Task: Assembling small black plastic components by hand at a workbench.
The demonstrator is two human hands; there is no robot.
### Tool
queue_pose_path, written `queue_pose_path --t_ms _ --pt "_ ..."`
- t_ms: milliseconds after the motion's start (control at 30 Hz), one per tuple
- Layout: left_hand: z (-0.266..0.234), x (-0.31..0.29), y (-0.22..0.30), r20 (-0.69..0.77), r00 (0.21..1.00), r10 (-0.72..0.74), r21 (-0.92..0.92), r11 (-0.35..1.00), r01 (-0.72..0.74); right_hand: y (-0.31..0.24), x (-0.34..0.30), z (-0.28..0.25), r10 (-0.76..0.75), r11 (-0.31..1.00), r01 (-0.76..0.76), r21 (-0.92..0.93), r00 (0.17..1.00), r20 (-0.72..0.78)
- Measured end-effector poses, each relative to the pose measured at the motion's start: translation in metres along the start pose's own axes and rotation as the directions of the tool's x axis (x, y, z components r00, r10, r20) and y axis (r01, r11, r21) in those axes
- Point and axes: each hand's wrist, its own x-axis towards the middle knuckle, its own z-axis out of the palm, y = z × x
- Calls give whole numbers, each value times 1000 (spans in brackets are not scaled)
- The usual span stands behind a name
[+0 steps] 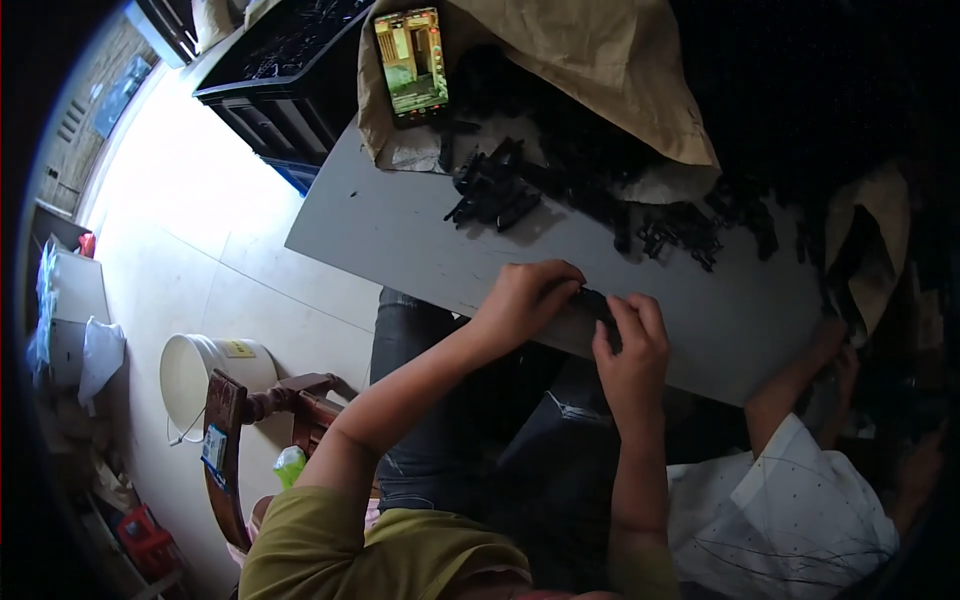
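Both hands meet at the near edge of the grey surface (400, 240), left hand (525, 300) and right hand (632, 350) pinched together on one small black part (597, 303). It lies between the two grips, nearer the right fingertips; its long axis is hidden. More black parts (495, 190) are heaped farther back.

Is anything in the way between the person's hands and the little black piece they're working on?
No. Both hands already touch it: the left hand and the right hand pinch the small black part between their fingertips at the near edge of the grey table.
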Motion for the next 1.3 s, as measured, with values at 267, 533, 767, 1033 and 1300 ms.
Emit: queue_pose_path --t_ms 267,533,767,1033,1300 --pt "-1 0 -4 89 983 163 129 976 -174 2 3 -2 -22 998 16 54 994 106" --pt "-11 -3 6 210 977 -35 -83 995 53 21 -2 5 253 827 -323 461 945 210" --pt "-13 -8 -5 208 978 -12 -268 961 69 34 5 9 227 768 -309 561 950 214" --pt "-6 -8 -5 168 983 -81 -203 972 115 96 76 20 158 977 -190 -97 950 -268" --pt "-15 -7 6 165 981 -105 -99 988 122 93 42 -2 579 675 -513 531 814 50"
